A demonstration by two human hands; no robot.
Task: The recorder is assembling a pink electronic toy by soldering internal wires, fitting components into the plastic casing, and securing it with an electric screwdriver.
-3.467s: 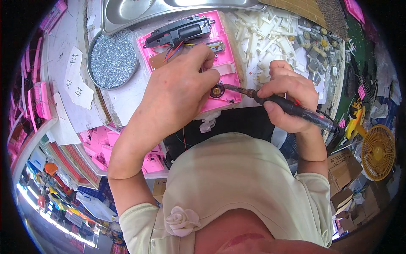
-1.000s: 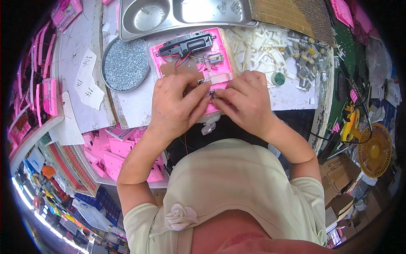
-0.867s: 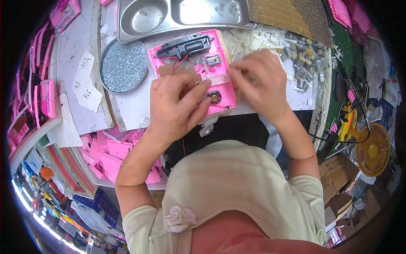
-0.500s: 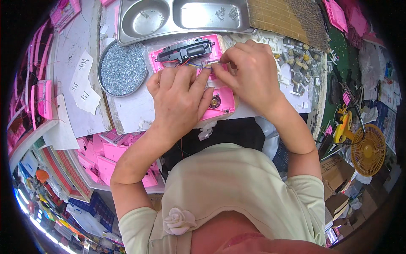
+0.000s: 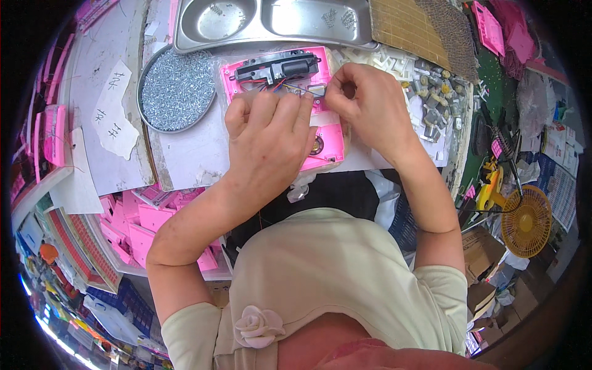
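Observation:
A pink plastic casing point(image 5: 330, 150) lies open on the table in front of me. A black mechanism point(image 5: 280, 69) sits along its far side, and a round speaker point(image 5: 317, 145) shows near its front. Thin coloured wires point(image 5: 296, 90) run across the middle of the casing. My left hand point(image 5: 268, 132) bears down over the casing with bent fingers close together, steadying it; the fingertips are partly hidden. At the casing's right edge my right hand point(image 5: 376, 111) is closed in a pinch, thumb against forefinger. Whatever lies between those fingertips is too small to make out.
A round dish of small silver screws point(image 5: 177, 89) stands to the left. Behind is a metal tray point(image 5: 216, 42) holding a few springs. Small motors point(image 5: 435, 98) and white plastic parts are heaped at right, beside cardboard point(image 5: 407, 31). Pink casings point(image 5: 154, 216) fill a lower shelf.
My right hand has drawn slightly to the right, away from the wires. The left hand has shifted a little, its fingers now closer together. The view has moved slightly.

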